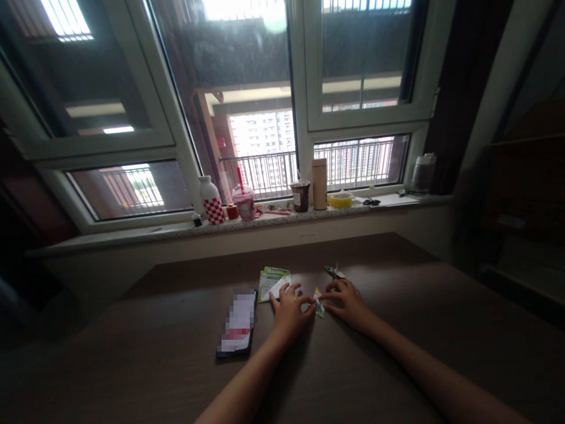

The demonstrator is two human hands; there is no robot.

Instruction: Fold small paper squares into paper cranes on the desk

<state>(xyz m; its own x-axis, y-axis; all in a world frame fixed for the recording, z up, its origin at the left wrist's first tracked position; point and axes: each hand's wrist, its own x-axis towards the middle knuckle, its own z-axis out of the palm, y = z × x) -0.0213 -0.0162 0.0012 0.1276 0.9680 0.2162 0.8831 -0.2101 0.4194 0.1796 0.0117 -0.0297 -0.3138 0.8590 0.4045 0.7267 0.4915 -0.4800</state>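
A small green, yellow and white printed piece of paper (319, 308) lies on the table between my two hands. My left hand (290, 309) has thumb and finger at its left edge, the other fingers bent over a white paper piece (279, 287). From the other side, my right hand (348, 303) grips the printed piece with its fingertips. Just beyond the right fingers is a small dark and green folded piece (334, 272) with a pointed tip. Green and white printed sheets (267, 282) lie beyond my left hand, partly overlapping.
A phone (238, 324) lies left of my left forearm on the brown table (176, 330). Along the windowsill stand a checkered bottle (213, 203), a pink drink cup (244, 203), a dark cup (301, 196), a tan flask (319, 184), yellow tape (341, 201) and scissors (371, 202).
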